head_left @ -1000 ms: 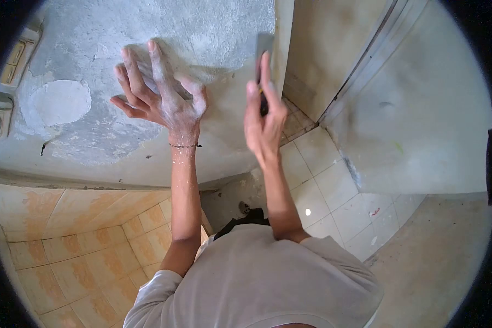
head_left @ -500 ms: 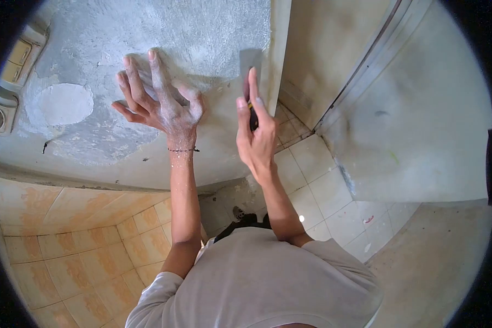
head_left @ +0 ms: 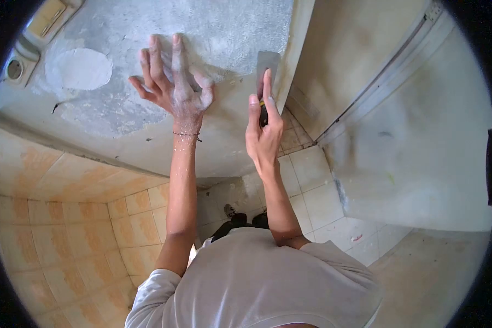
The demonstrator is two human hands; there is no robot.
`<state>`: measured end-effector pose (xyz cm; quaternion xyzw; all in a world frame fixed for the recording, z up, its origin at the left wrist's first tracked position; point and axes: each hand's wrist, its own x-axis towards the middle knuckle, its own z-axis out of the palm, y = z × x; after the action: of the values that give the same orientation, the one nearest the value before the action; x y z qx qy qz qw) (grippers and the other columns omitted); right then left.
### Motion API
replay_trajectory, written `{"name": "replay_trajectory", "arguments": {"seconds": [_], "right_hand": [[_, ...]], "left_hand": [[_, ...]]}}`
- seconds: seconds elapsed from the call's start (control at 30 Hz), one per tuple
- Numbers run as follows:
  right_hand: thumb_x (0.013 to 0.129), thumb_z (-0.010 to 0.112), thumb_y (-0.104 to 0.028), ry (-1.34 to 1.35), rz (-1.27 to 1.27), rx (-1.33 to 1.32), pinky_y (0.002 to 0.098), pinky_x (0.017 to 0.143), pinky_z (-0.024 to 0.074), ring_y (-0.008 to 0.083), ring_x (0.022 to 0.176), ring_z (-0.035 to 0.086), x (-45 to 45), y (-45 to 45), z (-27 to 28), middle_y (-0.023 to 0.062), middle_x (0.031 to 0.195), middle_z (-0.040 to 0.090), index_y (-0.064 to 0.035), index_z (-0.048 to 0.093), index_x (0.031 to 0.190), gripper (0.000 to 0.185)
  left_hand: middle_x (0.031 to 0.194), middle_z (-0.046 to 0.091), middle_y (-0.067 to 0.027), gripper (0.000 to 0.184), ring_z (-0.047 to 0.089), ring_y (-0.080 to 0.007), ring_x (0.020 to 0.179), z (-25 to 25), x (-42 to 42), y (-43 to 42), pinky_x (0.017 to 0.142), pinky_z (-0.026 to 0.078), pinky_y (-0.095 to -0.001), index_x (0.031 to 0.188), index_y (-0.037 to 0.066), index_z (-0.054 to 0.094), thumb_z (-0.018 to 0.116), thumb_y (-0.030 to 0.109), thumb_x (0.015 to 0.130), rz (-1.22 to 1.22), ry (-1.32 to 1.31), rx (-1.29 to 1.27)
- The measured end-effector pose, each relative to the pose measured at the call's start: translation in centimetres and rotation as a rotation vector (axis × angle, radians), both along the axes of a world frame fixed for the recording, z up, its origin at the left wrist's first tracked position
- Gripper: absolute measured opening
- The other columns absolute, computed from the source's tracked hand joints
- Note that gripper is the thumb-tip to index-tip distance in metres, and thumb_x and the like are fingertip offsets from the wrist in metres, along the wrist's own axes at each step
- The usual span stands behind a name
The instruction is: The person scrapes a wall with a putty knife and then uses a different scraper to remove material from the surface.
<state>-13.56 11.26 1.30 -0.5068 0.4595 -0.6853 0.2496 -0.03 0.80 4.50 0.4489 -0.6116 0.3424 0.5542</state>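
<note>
My left hand [head_left: 176, 87], white with dust, rests against the wall [head_left: 213, 33] with its fingers spread. Around its wrist is a thin dark bracelet. In my right hand [head_left: 265, 128] is a putty knife [head_left: 267, 59], held by its dark handle with the index finger stretched along the blade. The flat metal blade points up and lies at the wall near its right-hand corner edge. Most of the handle is hidden by the fingers. Grey-white, rough plaster covers the upper wall, with a smooth pale oval patch [head_left: 79, 69] left of my left hand.
A switch plate [head_left: 45, 21] and a round socket [head_left: 15, 69] sit at the upper left. Orange-patterned tiles [head_left: 54, 240] cover the lower left wall. To the right are a door frame [head_left: 377, 79], a pale wall panel [head_left: 421, 142] and white floor tiles [head_left: 317, 208].
The camera view has tilted and shifted, so the wall and sockets appear further right and higher. My left hand stays spread on the wall, and my right hand keeps the putty knife near the corner.
</note>
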Motion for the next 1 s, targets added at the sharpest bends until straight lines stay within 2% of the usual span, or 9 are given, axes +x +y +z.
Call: {"name": "replay_trajectory", "arguments": {"seconds": [0.03, 0.1, 0.13, 0.2, 0.23, 0.3, 0.33, 0.47, 1.0], "right_hand": [[0.111, 0.047, -0.021, 0.005, 0.017, -0.004, 0.0385, 0.122, 0.0304, 0.0281, 0.152, 0.033, -0.1, -0.1, -0.2, 0.0197, 0.16, 0.043, -0.0002, 0.034, 0.159, 0.054], [0.111, 0.046, -0.021, 0.141, -0.038, -0.027, 0.033, 0.104, 0.0498, 0.0249, 0.127, 0.063, -0.6, -0.6, -1.1, 0.0186, 0.163, 0.038, -0.0018, 0.033, 0.16, 0.054], [0.111, 0.046, -0.021, 0.145, -0.031, -0.036, 0.033, 0.104, 0.0498, 0.0249, 0.127, 0.063, -1.1, -0.7, -1.3, 0.0186, 0.163, 0.038, -0.0018, 0.033, 0.16, 0.054], [0.111, 0.047, -0.022, 0.17, 0.024, 0.046, 0.0266, 0.07, 0.053, 0.0142, 0.075, 0.064, -1.8, -0.4, -1.8, 0.0177, 0.139, 0.064, -0.0035, 0.031, 0.161, 0.056], [0.111, 0.047, -0.022, 0.165, 0.019, 0.048, 0.0266, 0.07, 0.053, 0.0142, 0.075, 0.064, -1.8, -0.3, -1.9, 0.0177, 0.139, 0.064, -0.0035, 0.031, 0.161, 0.056], [0.11, 0.049, -0.025, -0.096, 0.117, 0.027, 0.0247, 0.052, 0.0402, 0.0082, 0.055, 0.038, -1.6, -0.1, -1.7, 0.0084, 0.091, 0.068, -0.0033, 0.028, 0.162, 0.06], [0.11, 0.05, -0.034, -0.16, 0.105, 0.053, 0.0264, 0.056, 0.045, 0.0088, 0.056, 0.048, -1.7, -0.4, -2.6, -0.0014, 0.065, 0.047, -0.0026, 0.044, 0.154, 0.054], [0.107, 0.057, -0.043, -0.246, 0.324, 0.228, 0.0247, 0.053, 0.0437, 0.0073, 0.055, 0.051, -4.1, -0.4, -3.4, 0.0005, 0.065, 0.051, -0.0027, 0.058, 0.104, 0.041], [0.104, 0.056, -0.055, -0.221, 0.215, 0.331, 0.0254, 0.037, 0.0323, 0.0064, 0.041, 0.04, -5.2, -1.6, -0.3, -0.0028, 0.056, 0.039, -0.0045, 0.05, 0.083, 0.055]], "left_hand": [[0.159, 0.045, -0.0106, 0.067, 0.029, -0.0285, 0.153, 0.0, 0.0, 0.0, 0.128, -0.004, -0.0496, 0.143, 0.02, 0.063, 0.045, 0.052, 0.087, -0.022, -0.005, -0.026], [0.159, 0.045, -0.0096, 0.068, 0.03, -0.0283, 0.152, -0.1, 0.1, 0.0, 0.128, -0.003, -0.0492, 0.144, 0.02, 0.063, 0.045, 0.053, 0.087, 0.001, 0.007, -0.022], [0.159, 0.045, -0.0098, 0.068, 0.031, -0.0285, 0.152, -0.1, 0.1, -0.1, 0.128, -0.003, -0.0492, 0.144, 0.02, 0.063, 0.046, 0.052, 0.086, 0.003, 0.009, -0.022], [0.159, 0.045, -0.01, 0.068, 0.031, -0.0287, 0.151, -0.2, 0.2, -0.1, 0.128, -0.003, -0.0491, 0.144, 0.019, 0.063, 0.046, 0.051, 0.086, 0.0, 0.001, -0.019], [0.159, 0.045, -0.0102, 0.067, 0.031, -0.029, 0.151, -0.1, 0.1, 0.0, 0.128, -0.003, -0.049, 0.144, 0.019, 0.063, 0.047, 0.047, 0.085, -0.007, 0.003, -0.027], [0.158, 0.046, -0.0103, 0.067, 0.031, -0.0292, 0.151, -0.2, 0.0, 0.0, 0.128, -0.003, -0.0489, 0.144, 0.019, 0.062, 0.047, 0.044, 0.084, -0.018, 0.005, -0.035], [0.158, 0.046, -0.0105, 0.067, 0.031, -0.0295, 0.151, -0.2, 0.1, -0.2, 0.128, -0.003, -0.0488, 0.144, 0.019, 0.062, 0.048, 0.041, 0.083, -0.021, 0.0, -0.051], [0.158, 0.046, -0.011, 0.066, 0.032, -0.0296, 0.151, -0.1, -0.1, -0.1, 0.128, -0.003, -0.0484, 0.145, 0.019, 0.062, 0.048, 0.034, 0.082, -0.039, 0.007, -0.065], [0.158, 0.045, -0.0144, 0.066, 0.031, -0.0289, 0.152, 0.0, -0.1, -0.3, 0.127, -0.003, -0.0474, 0.146, 0.019, 0.06, 0.044, 0.047, 0.089, -0.036, 0.001, -0.082]]}}
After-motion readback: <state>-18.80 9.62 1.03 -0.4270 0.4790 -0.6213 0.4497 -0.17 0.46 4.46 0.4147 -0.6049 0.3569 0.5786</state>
